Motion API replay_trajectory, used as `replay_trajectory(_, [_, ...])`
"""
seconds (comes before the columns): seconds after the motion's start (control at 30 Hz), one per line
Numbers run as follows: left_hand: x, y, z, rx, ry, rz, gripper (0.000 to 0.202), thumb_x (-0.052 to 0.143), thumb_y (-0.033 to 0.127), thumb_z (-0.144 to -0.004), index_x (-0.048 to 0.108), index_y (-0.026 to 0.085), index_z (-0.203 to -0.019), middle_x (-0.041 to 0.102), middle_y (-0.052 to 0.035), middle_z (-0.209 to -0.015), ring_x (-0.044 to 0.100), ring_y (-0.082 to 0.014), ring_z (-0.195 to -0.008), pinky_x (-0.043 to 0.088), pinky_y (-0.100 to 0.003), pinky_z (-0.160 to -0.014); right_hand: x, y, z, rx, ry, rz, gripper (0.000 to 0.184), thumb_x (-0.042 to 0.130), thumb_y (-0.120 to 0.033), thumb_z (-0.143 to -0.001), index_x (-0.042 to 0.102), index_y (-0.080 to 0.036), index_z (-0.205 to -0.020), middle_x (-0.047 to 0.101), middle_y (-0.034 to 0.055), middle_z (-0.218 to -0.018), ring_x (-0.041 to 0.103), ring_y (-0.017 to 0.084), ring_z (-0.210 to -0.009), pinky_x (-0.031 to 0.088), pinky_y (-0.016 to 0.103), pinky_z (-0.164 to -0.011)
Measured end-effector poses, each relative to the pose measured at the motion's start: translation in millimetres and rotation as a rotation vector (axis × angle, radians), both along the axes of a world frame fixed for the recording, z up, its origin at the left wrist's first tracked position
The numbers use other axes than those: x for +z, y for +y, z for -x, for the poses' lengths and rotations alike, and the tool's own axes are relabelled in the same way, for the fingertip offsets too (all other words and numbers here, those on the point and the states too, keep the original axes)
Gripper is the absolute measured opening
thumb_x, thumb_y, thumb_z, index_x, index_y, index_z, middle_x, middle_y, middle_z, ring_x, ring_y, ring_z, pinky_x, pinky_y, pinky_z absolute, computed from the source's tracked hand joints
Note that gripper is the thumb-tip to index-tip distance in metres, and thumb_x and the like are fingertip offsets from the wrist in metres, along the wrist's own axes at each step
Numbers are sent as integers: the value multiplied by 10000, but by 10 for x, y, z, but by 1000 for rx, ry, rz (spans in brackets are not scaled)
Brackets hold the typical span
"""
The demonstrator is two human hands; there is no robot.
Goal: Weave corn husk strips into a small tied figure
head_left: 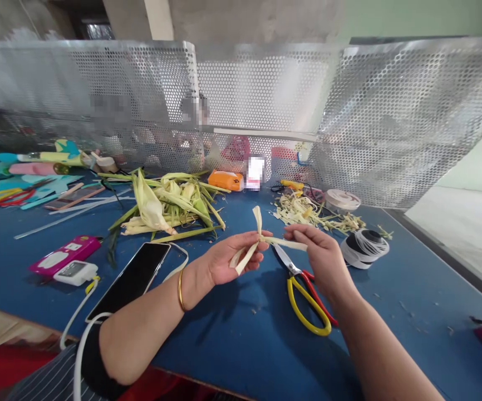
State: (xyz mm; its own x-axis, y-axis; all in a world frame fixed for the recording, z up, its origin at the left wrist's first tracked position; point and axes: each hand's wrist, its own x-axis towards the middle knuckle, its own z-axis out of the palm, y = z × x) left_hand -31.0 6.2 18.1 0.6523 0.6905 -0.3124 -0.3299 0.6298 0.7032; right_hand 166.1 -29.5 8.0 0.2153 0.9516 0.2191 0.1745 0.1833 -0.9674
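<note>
My left hand [235, 259] is closed around the crossing point of pale yellow leaf strips [259, 240], with loose ends sticking up and hanging down. My right hand [318, 250] pinches one strip end and holds it out to the right. Both hands hover just above the blue table [232, 345]. Yellow-and-red handled scissors [305, 292] lie on the table directly below my right hand.
A heap of green-yellow leaves [166, 203] lies behind my left hand, a pile of shredded scraps [308, 214] behind my right. A black phone [132, 278] with a white cable, a pink device [63, 255], a thread spool [364, 248] and an orange box [225, 180] sit nearby. A perforated metal screen [349, 122] closes the back.
</note>
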Motion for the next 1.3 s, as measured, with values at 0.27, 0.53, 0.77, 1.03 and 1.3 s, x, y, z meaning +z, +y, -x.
replay_trajectory(0.27, [-18, -31, -29, 26, -59, 136, 153, 571, 182, -923, 661, 139, -1039, 692, -6, -684, 647, -108, -534, 519, -213, -531, -90, -42, 206, 202, -386, -220, 227, 538, -342, -883, 733, -226, -883, 725, 49, -885, 647, 213, -870, 475, 327, -843])
replay_trajectory(0.53, [-51, -67, -119, 114, 31, 36, 91, 605, 107, -876, 659, 125, -947, 673, -17, -658, 623, -91, -504, 499, -179, -501, -187, -65, 291, 107, -505, -225, 288, 486, -275, -890, 710, -228, -715, 733, 33, -773, 657, 204, -782, 461, 298, -765])
replay_trajectory(0.77, [-71, -61, -174, 189, 94, 59, 64, 606, 81, -862, 643, 133, -865, 695, -31, -701, 631, -85, -536, 510, -165, -526, -338, -45, 340, 47, -611, -157, 296, 436, -210, -869, 650, -210, -664, 702, 49, -729, 623, 196, -724, 443, 285, -693])
replay_trajectory(1.03, [-143, -74, -171, 152, 214, -63, 44, 672, 123, -815, 638, 121, -843, 694, -44, -675, 598, -87, -501, 485, -180, -513, -381, -44, 325, 84, -670, -120, 281, 430, -187, -822, 621, -214, -617, 651, 21, -632, 582, 177, -642, 426, 269, -653])
replay_trajectory(1.3, [-180, -9, -153, 122, 92, 106, 100, 654, 96, -826, 658, 107, -926, 685, -24, -691, 608, -76, -514, 519, -175, -551, -386, -52, 309, 84, -634, -67, 299, 440, -291, -890, 660, -208, -706, 695, 32, -703, 613, 190, -675, 431, 261, -617])
